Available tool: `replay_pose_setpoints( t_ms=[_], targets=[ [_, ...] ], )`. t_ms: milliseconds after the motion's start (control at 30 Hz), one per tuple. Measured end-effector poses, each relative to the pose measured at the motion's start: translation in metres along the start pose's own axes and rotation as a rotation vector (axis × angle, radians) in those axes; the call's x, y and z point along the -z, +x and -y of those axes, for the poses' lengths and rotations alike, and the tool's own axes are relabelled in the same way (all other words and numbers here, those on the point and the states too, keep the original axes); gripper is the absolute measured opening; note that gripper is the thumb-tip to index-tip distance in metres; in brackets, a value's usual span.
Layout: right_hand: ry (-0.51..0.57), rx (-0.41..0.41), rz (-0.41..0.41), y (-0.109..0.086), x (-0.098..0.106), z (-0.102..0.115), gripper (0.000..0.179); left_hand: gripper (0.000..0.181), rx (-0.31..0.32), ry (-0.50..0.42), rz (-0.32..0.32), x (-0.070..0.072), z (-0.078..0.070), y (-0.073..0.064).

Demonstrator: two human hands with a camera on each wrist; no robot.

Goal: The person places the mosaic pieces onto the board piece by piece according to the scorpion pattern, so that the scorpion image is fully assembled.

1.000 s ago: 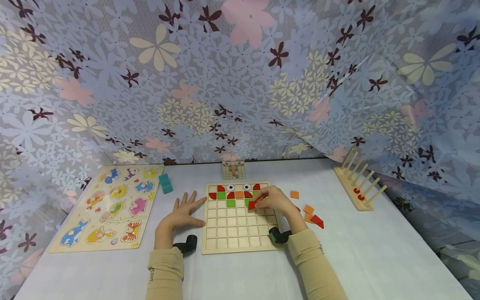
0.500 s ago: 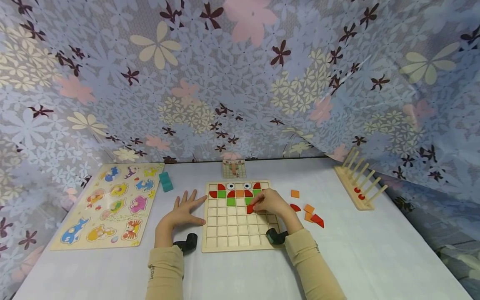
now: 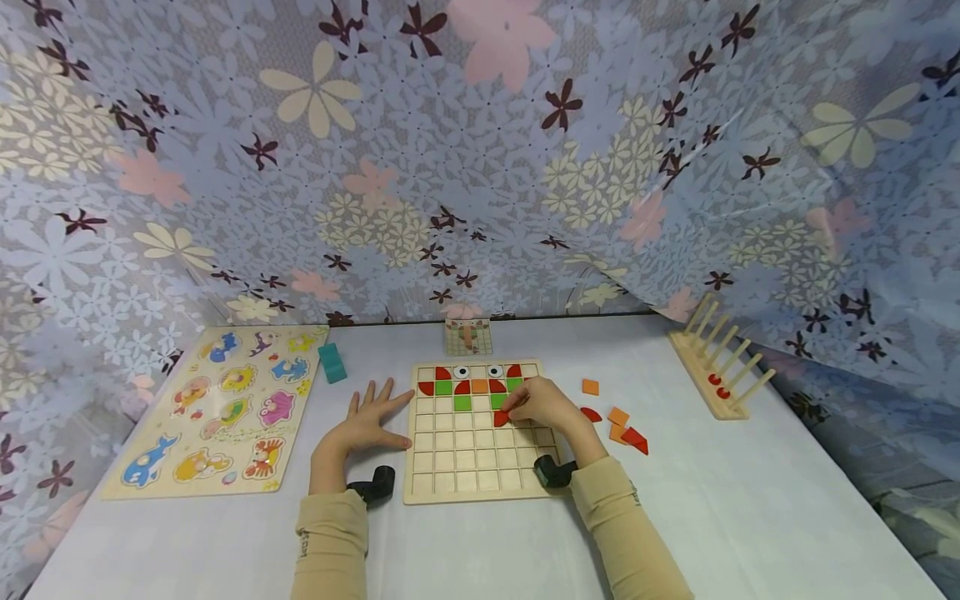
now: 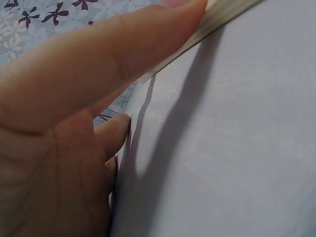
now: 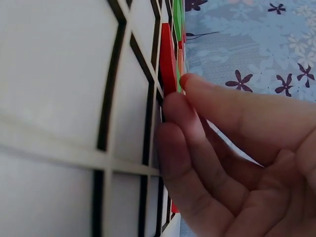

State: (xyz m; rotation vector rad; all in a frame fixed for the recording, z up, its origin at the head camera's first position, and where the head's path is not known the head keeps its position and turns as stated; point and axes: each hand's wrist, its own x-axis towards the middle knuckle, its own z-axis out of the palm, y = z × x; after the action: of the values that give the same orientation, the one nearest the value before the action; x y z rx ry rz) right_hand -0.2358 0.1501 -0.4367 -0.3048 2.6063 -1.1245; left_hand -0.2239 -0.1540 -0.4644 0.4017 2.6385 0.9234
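A wooden grid board [image 3: 444,467] lies on the table, its upper squares filled with red, green, orange and eye-printed tiles. My right hand [image 3: 551,406] is over the board's right part, pinching a red quarter-circle tile [image 3: 500,418] just below a green tile [image 3: 498,402]. In the right wrist view the thumb and fingertips meet at one end of that red tile [image 5: 168,61], which is close over the grid. My left hand [image 3: 365,427] is spread flat with fingers apart, index and thumb tips at the board's left edge. The left wrist view shows the thumb [image 4: 113,54] against that edge.
Loose orange tiles [image 3: 590,387] and red tiles [image 3: 635,441] lie right of the board. A pattern card [image 3: 468,337] is behind it. A sea-animal puzzle [image 3: 247,479] and teal block [image 3: 332,364] are at left; a peg rack [image 3: 693,367] with red beads is at right.
My right hand has shifted slightly down and left with the red tile, which has turned a little within its grip. A loose red tile beside the wrist shows more fully. The left hand is still.
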Motion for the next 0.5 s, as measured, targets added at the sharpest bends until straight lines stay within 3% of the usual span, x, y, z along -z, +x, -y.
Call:
replay_pose_setpoints(
  t_ms=[500],
  targets=[
    [0.112, 0.069, 0.015, -0.0015, 0.0043, -0.0019, 0.015, 0.091, -0.014, -0.007, -0.002, 0.0003, -0.0014, -0.0018]
  ],
)
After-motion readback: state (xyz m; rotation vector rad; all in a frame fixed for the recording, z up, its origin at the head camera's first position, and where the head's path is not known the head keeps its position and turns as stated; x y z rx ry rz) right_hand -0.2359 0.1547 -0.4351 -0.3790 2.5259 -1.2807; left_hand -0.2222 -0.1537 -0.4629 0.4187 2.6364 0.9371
